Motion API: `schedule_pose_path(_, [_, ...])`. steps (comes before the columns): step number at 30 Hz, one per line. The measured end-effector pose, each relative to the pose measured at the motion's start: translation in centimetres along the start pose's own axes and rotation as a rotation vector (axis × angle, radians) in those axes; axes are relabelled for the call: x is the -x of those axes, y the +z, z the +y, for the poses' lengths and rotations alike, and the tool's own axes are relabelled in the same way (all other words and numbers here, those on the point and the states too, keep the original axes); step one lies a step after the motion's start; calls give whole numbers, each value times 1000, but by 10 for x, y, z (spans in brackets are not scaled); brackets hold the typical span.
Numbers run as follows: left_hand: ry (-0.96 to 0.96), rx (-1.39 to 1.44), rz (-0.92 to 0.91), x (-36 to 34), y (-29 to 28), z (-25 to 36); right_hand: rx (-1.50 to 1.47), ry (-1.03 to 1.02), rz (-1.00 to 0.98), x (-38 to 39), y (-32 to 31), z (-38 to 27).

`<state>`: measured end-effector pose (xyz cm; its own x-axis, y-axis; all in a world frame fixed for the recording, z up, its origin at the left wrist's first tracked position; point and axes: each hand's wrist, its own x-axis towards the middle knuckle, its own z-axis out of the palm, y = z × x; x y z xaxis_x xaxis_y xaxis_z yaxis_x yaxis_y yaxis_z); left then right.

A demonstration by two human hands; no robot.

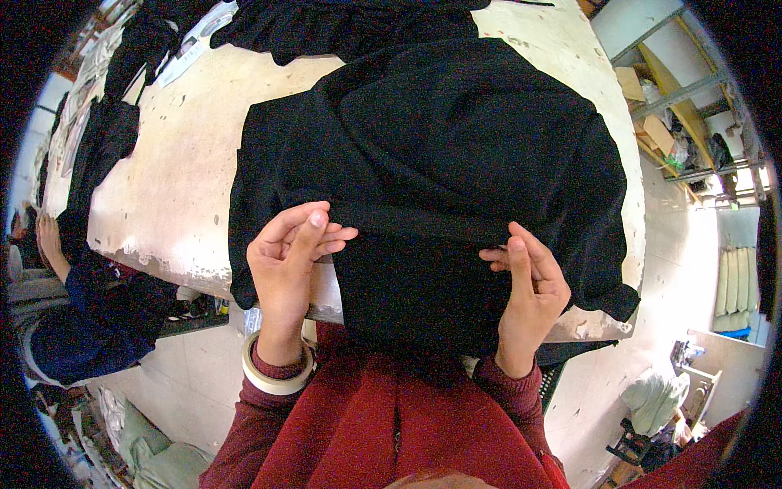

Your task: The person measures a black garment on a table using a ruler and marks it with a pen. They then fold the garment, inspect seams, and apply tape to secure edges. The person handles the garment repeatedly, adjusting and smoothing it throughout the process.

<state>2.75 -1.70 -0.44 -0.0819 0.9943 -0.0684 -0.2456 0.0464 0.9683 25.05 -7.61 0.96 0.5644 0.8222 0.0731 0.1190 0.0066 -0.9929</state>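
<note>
A large piece of black knit fabric [440,155] lies spread over the table in front of me, and its near part hangs over the edge toward my lap. A straight folded band runs across it between my two hands. My left hand [289,248] pinches the band's left end between thumb and fingers. At the right end, my right hand [533,285] does the same, with its thumb up and fingertips partly behind the cloth. A cream ring [273,377], like a roll of tape, sits around my left wrist over the maroon sleeve.
The worn, pale table [175,179] has chipped edges. More black fabric [350,24] lies at its far side and along the left. A co-worker's hand [50,244] rests at the table's left edge. Metal shelves [676,106] with boxes stand at the far right.
</note>
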Motion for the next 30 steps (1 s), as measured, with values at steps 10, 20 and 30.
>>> schedule_pose_path(10, [232, 39, -28, 7, -2, -4, -62, -84, -11, 1, -5, 5])
schedule_pose_path(20, [283, 3, -51, 8, -4, -6, -147, -74, -36, -1, -9, 11])
schedule_pose_path(30, [215, -73, 11, 4, -3, -6, -164, -34, -56, -2, -9, 9])
